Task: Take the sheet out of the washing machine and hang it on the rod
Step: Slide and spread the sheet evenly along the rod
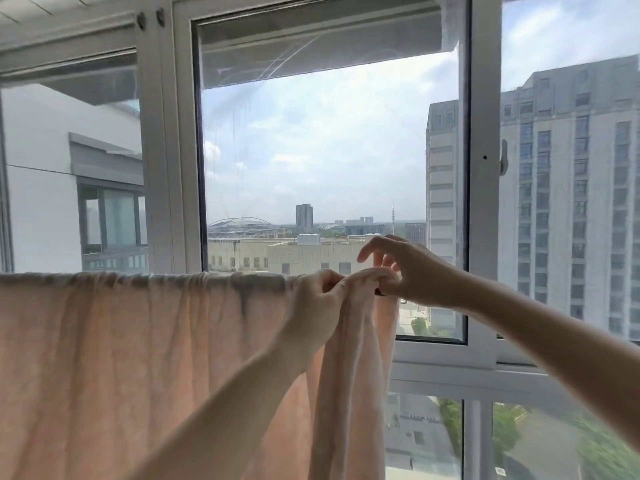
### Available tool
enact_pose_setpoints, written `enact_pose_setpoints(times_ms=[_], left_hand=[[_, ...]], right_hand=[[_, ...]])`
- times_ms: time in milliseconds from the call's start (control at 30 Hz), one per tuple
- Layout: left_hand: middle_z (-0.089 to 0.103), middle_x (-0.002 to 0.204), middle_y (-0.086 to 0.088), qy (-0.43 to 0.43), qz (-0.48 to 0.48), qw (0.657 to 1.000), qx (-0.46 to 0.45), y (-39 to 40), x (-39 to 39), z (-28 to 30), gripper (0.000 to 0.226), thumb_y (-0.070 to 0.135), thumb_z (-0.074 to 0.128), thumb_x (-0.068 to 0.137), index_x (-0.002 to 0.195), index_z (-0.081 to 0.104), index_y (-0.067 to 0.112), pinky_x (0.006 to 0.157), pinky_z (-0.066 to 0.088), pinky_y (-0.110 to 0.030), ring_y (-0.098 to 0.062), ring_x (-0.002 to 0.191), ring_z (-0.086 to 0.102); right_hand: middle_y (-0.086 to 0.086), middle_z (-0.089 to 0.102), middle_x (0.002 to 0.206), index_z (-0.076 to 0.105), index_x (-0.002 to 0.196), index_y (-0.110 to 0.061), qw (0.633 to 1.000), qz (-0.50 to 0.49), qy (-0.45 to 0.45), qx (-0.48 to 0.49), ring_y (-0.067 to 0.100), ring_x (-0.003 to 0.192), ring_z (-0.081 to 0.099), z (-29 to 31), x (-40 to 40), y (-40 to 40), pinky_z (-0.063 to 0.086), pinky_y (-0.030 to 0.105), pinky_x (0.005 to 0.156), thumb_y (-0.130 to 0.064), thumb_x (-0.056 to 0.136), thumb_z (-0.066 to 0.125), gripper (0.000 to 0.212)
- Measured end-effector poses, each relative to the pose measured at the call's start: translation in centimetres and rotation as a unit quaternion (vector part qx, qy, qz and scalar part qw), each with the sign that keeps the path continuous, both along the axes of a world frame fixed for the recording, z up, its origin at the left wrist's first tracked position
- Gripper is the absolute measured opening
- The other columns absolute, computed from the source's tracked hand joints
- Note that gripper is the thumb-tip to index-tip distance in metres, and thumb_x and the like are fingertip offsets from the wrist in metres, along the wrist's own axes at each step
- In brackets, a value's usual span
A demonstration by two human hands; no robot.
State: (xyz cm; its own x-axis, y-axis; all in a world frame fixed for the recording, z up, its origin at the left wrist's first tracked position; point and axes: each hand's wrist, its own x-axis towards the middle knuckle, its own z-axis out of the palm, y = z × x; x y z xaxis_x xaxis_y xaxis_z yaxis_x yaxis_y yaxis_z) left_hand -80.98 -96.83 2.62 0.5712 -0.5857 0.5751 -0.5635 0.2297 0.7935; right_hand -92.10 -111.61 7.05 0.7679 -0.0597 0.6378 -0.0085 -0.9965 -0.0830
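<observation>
A pale pink sheet [121, 358] hangs draped over a horizontal rod, covering it from the left edge to just right of centre. Only the rod's dark end [380, 292] shows, under my right hand. My left hand [318, 299] pinches the bunched top fold of the sheet at its right end. My right hand [405, 271] holds the same fold on the rod's end with thumb and lower fingers, its index finger raised. A narrow gathered strip of sheet [349, 393] hangs down below both hands.
A large white-framed window [481, 202] stands right behind the rod, with a handle [503, 157] on the right frame. City buildings and sky lie beyond the glass. The washing machine is out of view.
</observation>
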Motion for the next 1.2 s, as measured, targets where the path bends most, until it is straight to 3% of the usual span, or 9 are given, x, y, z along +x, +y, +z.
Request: enact_pose_setpoints(times_ms=[67,200,367,500,633,933,1033,1133,1200], left_hand=[[0.07,0.084,-0.015,0.025,-0.018,0.999,0.009,0.0,-0.1,0.0,0.019,0.025,0.059,0.096,0.089,0.07,0.011,0.069,0.05,-0.034,-0.017,0.077,0.062],[0.062,0.07,0.0,0.021,0.017,1.0,0.013,0.2,0.8,0.1,0.021,0.02,0.055,0.098,0.084,0.07,0.014,0.062,0.041,-0.025,-0.012,0.069,0.056],[0.061,0.079,0.015,-0.153,0.096,0.984,0.005,0.9,-0.2,-0.2,0.011,0.027,0.06,0.095,0.102,0.063,0.019,0.057,0.042,-0.006,0.01,0.069,0.058],[0.059,0.094,0.018,-0.244,0.114,0.963,0.026,0.7,-2.2,-0.3,0.034,0.058,0.059,0.085,0.102,0.053,0.03,0.071,0.047,-0.017,0.003,0.081,0.057],[0.057,0.099,0.015,-0.297,0.205,0.931,0.055,-0.8,-3.2,0.1,0.043,0.064,0.063,0.079,0.1,0.048,0.03,0.081,0.049,-0.033,-0.011,0.088,0.059],[0.065,0.068,0.008,-0.183,0.123,0.975,0.025,-0.5,-1.6,0.4,0.017,0.034,0.067,0.088,0.079,0.064,0.02,0.05,0.044,-0.013,-0.001,0.059,0.059],[0.069,0.074,0.005,-0.09,0.097,0.99,0.042,-0.4,-0.4,1.0,0.004,0.016,0.068,0.083,0.083,0.072,0.018,0.06,0.051,-0.018,-0.009,0.073,0.065],[0.07,0.084,0.004,-0.024,0.01,0.995,0.093,0.2,-0.1,1.1,0.014,0.03,0.074,0.082,0.091,0.071,0.019,0.07,0.053,-0.021,-0.011,0.085,0.065],[0.069,0.088,0.006,-0.063,-0.001,0.989,0.135,0.2,-0.4,0.7,0.034,0.048,0.077,0.075,0.095,0.067,0.021,0.07,0.054,-0.021,-0.009,0.085,0.066]], right_hand=[[-0.01,0.056,0.097,0.054,0.102,-0.025,0.998,-0.029,-0.041,-0.026,0.0,0.085,0.056,-0.1,0.1,-0.1,0.054,0.022,0.077,-0.016,0.086,0.067,0.023],[-0.013,0.064,0.079,0.067,0.089,-0.018,0.999,-0.047,-0.023,0.014,-0.01,0.071,0.06,0.2,-0.4,-0.6,0.053,0.011,0.073,-0.013,0.087,0.067,0.006],[-0.006,0.07,0.085,0.063,0.087,-0.018,0.994,0.017,-0.03,0.105,0.0,0.078,0.068,0.1,-0.2,-0.4,0.055,0.017,0.078,-0.012,0.089,0.065,0.006],[-0.002,0.07,0.082,0.06,0.086,-0.019,0.991,0.013,-0.033,0.13,0.007,0.076,0.069,0.5,0.2,-0.2,0.058,0.027,0.076,-0.011,0.091,0.062,0.01],[-0.002,0.069,0.082,0.06,0.086,-0.019,0.99,0.021,-0.006,0.14,0.007,0.074,0.067,0.9,0.8,-0.1,0.057,0.026,0.075,-0.011,0.093,0.058,0.011],[-0.009,0.064,0.083,0.059,0.083,-0.03,0.993,0.048,0.061,0.094,-0.001,0.073,0.062,1.6,-0.4,-0.4,0.053,0.018,0.074,-0.011,0.092,0.061,0.021],[-0.011,0.067,0.085,0.062,0.083,-0.029,0.993,0.049,0.076,0.079,-0.004,0.078,0.064,1.9,-1.3,-1.1,0.052,0.015,0.075,-0.017,0.085,0.071,0.015],[-0.013,0.066,0.09,0.067,0.083,-0.027,0.992,0.044,0.088,0.078,-0.004,0.084,0.063,1.4,-1.9,-1.6,0.052,0.016,0.076,-0.023,0.079,0.075,0.011],[-0.012,0.067,0.092,0.068,0.084,-0.024,0.992,0.053,0.084,0.077,-0.003,0.085,0.064,1.2,-1.9,-1.6,0.054,0.019,0.079,-0.022,0.078,0.076,0.01]])
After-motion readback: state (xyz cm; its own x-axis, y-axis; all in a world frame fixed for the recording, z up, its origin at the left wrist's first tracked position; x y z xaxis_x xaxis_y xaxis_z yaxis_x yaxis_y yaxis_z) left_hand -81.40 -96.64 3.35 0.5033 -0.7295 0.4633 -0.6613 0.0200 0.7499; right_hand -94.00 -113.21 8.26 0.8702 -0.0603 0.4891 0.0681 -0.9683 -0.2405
